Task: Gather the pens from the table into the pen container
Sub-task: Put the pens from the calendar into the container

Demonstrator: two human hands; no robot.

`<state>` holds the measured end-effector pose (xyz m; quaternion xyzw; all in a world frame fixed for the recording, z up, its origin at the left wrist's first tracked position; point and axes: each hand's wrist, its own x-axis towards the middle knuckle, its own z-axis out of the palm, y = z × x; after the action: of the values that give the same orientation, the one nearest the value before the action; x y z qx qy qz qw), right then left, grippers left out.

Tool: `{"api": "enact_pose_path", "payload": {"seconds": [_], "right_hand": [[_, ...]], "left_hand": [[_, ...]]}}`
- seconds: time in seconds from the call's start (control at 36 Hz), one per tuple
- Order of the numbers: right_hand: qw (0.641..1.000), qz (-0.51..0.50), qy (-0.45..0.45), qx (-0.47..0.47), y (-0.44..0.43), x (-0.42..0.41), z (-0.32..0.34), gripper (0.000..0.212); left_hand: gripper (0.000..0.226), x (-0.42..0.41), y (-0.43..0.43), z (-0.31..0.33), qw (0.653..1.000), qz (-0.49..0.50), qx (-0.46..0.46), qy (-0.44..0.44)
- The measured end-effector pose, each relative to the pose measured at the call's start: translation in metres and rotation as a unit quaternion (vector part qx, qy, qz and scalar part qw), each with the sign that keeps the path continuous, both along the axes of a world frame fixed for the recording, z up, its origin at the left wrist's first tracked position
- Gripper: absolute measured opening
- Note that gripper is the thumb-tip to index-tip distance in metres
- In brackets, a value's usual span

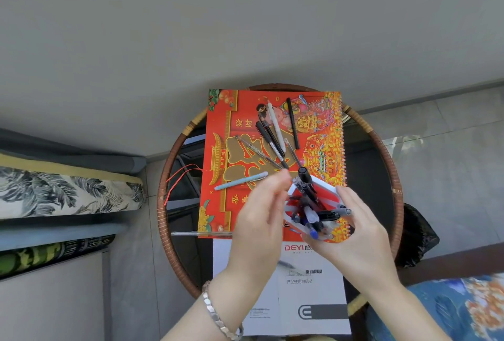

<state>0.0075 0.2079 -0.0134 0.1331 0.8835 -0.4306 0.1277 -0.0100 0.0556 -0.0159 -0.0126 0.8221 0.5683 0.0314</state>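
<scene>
A round table carries a red calendar; on the calendar, beyond the hands, about six pens fan out, their long axes converging toward the left hand, which is nearer; a light blue pen lies crosswise just left of its fingertips, pinched together, perhaps on a pen; the right hand grips the pen holder, already crowded.

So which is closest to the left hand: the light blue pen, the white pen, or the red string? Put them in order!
From the left hand, in the head view:
1. Light blue pen: just above the hand, on the red calendar.
2. White pen: farther up the calendar, among the dark pens.
3. Red string: off the calendar's left edge, farthest.
</scene>
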Motion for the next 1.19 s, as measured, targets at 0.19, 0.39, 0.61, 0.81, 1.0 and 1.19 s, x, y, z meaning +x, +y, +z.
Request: {"api": "enact_pose_path", "payload": {"seconds": [0.19, 0.39, 0.61, 0.81, 1.0, 1.19], "right_hand": [[0.998, 0.030, 0.053, 0.013, 0.000, -0.001, 0.007, 0.095], [0.998, 0.058, 0.030, -0.001, -0.007, 0.000, 0.004, 0.093], [0.998, -0.026, -0.022, -0.043, 0.005, 0.009, -0.014, 0.094], [0.997, -0.058, -0.044, -0.034, 0.017, 0.017, -0.019, 0.096], [0.997, -0.042, -0.058, -0.016, 0.015, 0.023, -0.022, 0.096], [0.997, -0.039, -0.068, -0.017, 0.009, 0.023, -0.023, 0.096]], "left_hand": [[0.044, 0.010, 0.004, -0.012, 0.992, -0.102, -0.035, 0.063], [0.057, -0.016, 0.001, 0.002, 0.988, -0.132, 0.047, -0.061], [0.030, 0.003, -0.026, -0.026, 0.982, 0.013, 0.035, -0.184], [0.036, 0.054, -0.077, -0.103, 0.907, -0.079, -0.295, -0.292], [0.024, 0.051, -0.087, -0.120, 0.905, -0.042, -0.320, -0.278], [0.020, 0.038, -0.093, -0.133, 0.895, -0.080, -0.374, -0.231]]}}
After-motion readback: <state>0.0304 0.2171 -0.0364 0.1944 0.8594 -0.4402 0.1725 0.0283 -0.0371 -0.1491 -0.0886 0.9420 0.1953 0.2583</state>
